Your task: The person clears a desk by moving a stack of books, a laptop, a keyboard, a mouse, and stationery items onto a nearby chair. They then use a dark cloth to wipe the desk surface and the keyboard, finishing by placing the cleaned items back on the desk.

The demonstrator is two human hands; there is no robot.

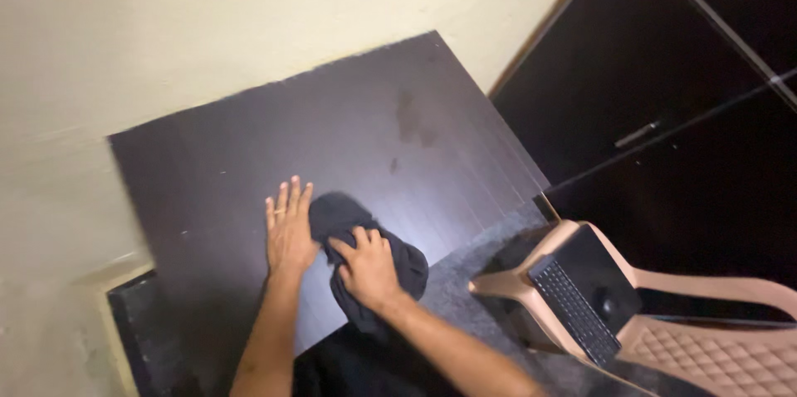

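A dark cloth [339, 216] lies bunched on the dark wooden tabletop [349, 123], near its front edge. My right hand [365, 268] presses down on top of the cloth with its fingers curled into the fabric. My left hand [289, 229] rests flat on the bare tabletop just left of the cloth, fingers together and stretched out, a ring on one finger. A darker wet-looking patch [413, 121] marks the tabletop farther back and to the right.
A cream wall borders the table at the back and left. To the right stands a tan plastic chair [689, 339] with an open laptop [585, 291] on its seat. Dark cabinet doors [656, 98] fill the right side. Grey carpet [490, 239] covers the floor.
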